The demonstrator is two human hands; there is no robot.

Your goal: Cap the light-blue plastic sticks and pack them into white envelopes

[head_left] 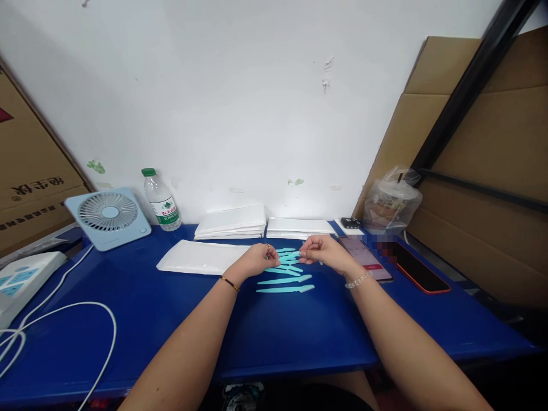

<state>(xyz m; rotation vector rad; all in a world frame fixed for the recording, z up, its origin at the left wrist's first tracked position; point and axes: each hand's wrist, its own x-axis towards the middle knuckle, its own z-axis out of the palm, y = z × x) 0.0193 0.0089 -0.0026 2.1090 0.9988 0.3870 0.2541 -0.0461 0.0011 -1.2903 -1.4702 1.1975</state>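
Note:
Several small turquoise knife-shaped tools (286,279) lie in a row on the blue table (274,331). My left hand (255,260) is closed, pinching one end of a turquoise tool (289,256) just above the row. My right hand (322,251) is closed too, pinching the other end of what looks like the same piece. Both hands hover near the far end of the row.
White padded envelopes: one flat (201,257), two stacks (233,222) (298,226) by the wall. A small fan (109,216) and water bottle (161,200) stand left; white cables (64,319) trail. Two phones (365,258) (417,268) and a bagged drink cup (391,202) sit right. Cardboard flanks both sides.

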